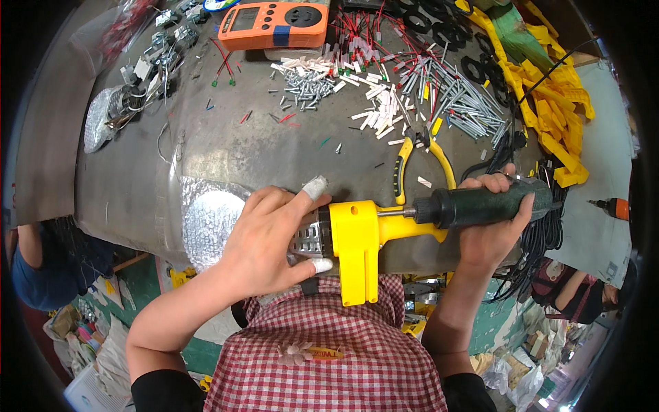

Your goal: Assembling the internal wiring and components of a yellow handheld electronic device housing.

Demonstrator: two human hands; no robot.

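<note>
A yellow plastic housing (357, 244) with a perforated metal part at its left end lies at the near edge of the grey metal table (226, 147). My left hand (271, 240) grips the housing at that metal end; two fingers wear white tape. My right hand (491, 226) holds a dark green electric screwdriver (480, 204) level, its bit pushed into the right side of the housing. Yellow-handled pliers (419, 161) lie on the table just beyond the tool.
An orange meter (274, 24) sits at the far edge. Loose screws (305, 86), white sleeves and red-tipped wires (398, 75) are scattered mid-table. Yellow plastic parts (549, 110) pile at the right, black cables (542, 237) hang beside them. Bubble wrap (209, 220) lies left.
</note>
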